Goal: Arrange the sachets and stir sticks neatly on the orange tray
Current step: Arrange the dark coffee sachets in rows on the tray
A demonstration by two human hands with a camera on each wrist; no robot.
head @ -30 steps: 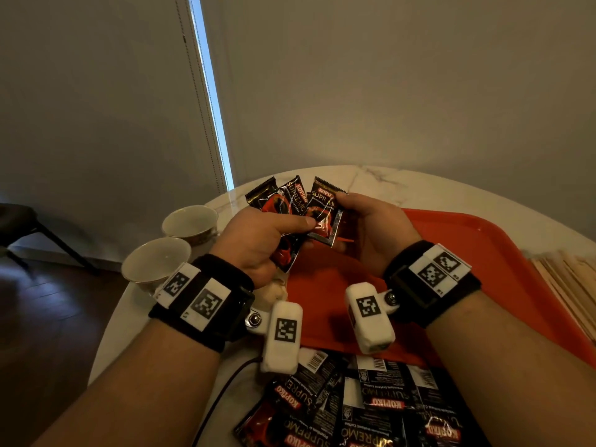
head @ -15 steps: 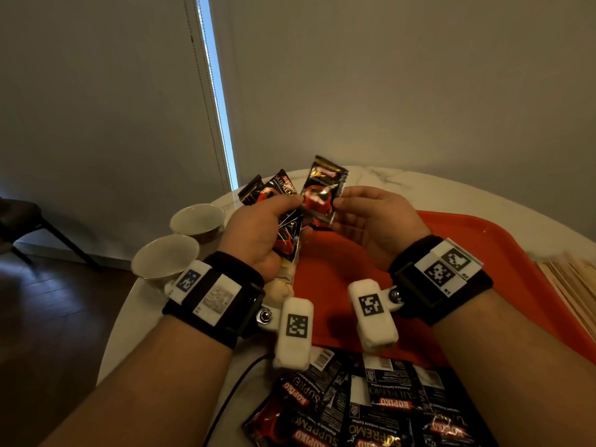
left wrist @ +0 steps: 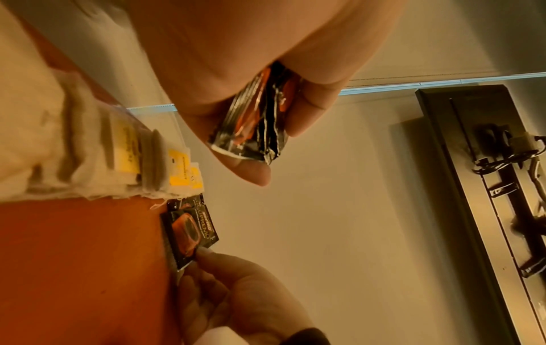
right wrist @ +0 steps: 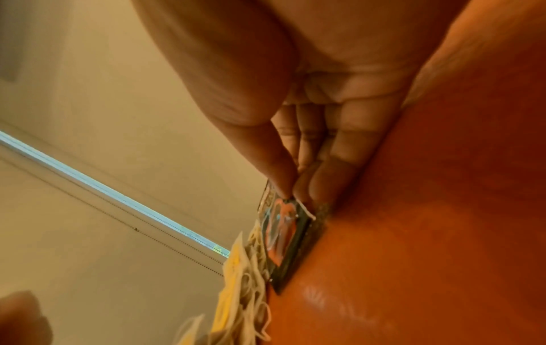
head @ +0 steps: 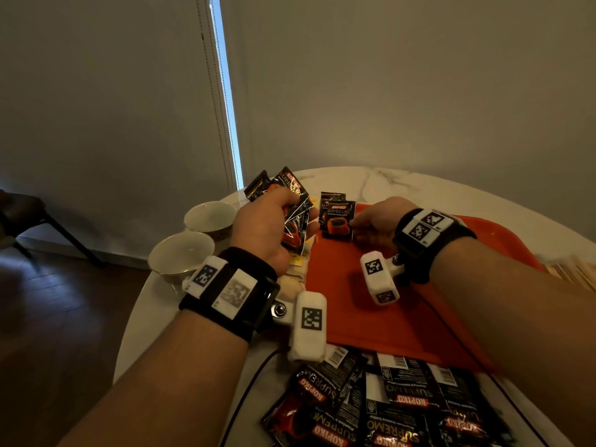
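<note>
My left hand [head: 298, 209] grips a fan of black coffee sachets [head: 292, 201] above the left edge of the orange tray [head: 354, 317]. The left wrist view shows thumb and fingers of that hand [left wrist: 274, 149] curled round the bundle [left wrist: 251, 126]. My right hand [head: 354, 222] pinches the edge of a single sachet [head: 337, 221] in the tray's far left corner. Another sachet [head: 332, 196] lies just behind it. In the right wrist view thumb and fingertips of the right hand [right wrist: 295, 193] close on the sachet [right wrist: 283, 233] against the tray [right wrist: 413, 233]. Wooden stir sticks [head: 574, 272] lie right of the tray.
A heap of several more sachets [head: 387, 408] lies at the table's near edge in front of the tray. Tea bags with yellow tags [head: 295, 279] sit along the tray's left side. Two empty cups [head: 180, 256] [head: 209, 217] stand at the left.
My right hand drew one sachet out of the left hand's fan, lifted it, then brought it down onto the tray's far left corner. The left hand kept its bundle.
</note>
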